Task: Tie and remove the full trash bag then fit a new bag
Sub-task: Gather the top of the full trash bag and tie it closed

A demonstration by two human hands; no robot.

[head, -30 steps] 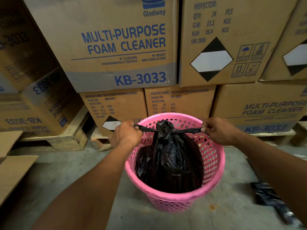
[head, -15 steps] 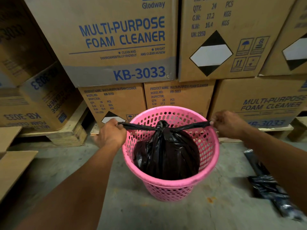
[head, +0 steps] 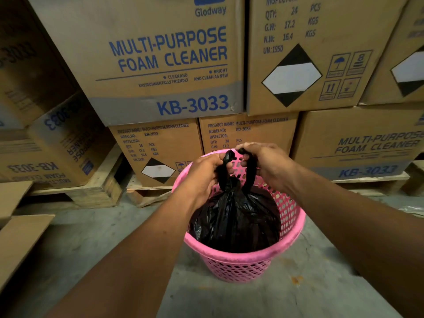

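Our left hand (head: 204,174) and right hand (head: 267,167) each grip a twisted tail of the glossy black trash bag (head: 234,221) inside the pink basket (head: 241,262); half a second ago we held them stretched wide apart.

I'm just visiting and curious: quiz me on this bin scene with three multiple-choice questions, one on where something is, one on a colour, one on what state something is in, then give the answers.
1. Where is the black trash bag?
A. inside the basket
B. on the floor beside the basket
C. on top of a carton

2. What colour is the basket?
A. blue
B. pink
C. green

3. What are the left hand and right hand doing?
A. resting open on the floor
B. each gripping one twisted end of the bag
C. lifting a carton

Answers:
1 A, the bag sits within the perforated wall.
2 B, rim and wall are pink.
3 B, each fist is closed on a black strand above the knot, close together over the basket.
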